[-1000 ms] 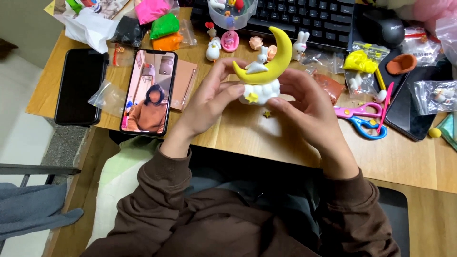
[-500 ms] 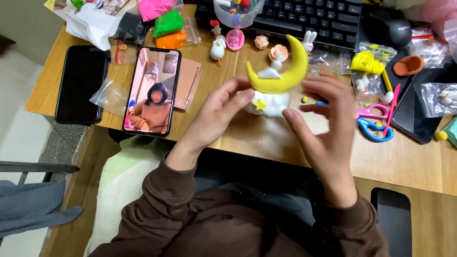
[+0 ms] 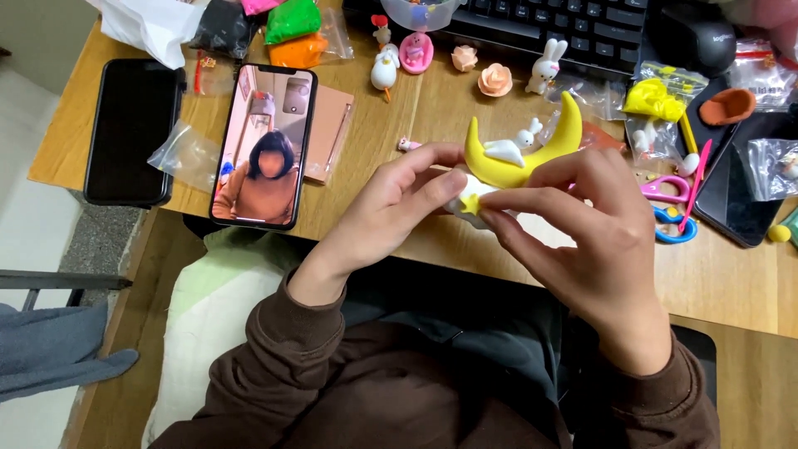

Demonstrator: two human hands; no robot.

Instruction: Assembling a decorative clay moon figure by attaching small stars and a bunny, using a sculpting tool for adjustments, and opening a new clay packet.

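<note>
- I see even, soft indoor light on the table (image 3: 432,241), fairly bright.
- Hands cast only faint shadows.
- My picture is sharp centrally, slightly soft and stretched toward the edges.

White cloud base (image 3: 462,208) mostly hand-hidden

Moon figure (image 3: 522,154) between left hand (image 3: 385,208) and right hand (image 3: 594,241), above desk (image 3: 432,108). Two phones (image 3: 264,143) left. Scissors (image 3: 669,208) right. Keyboard (image 3: 565,25) behind, rabbit (image 3: 544,66) before it.
</note>
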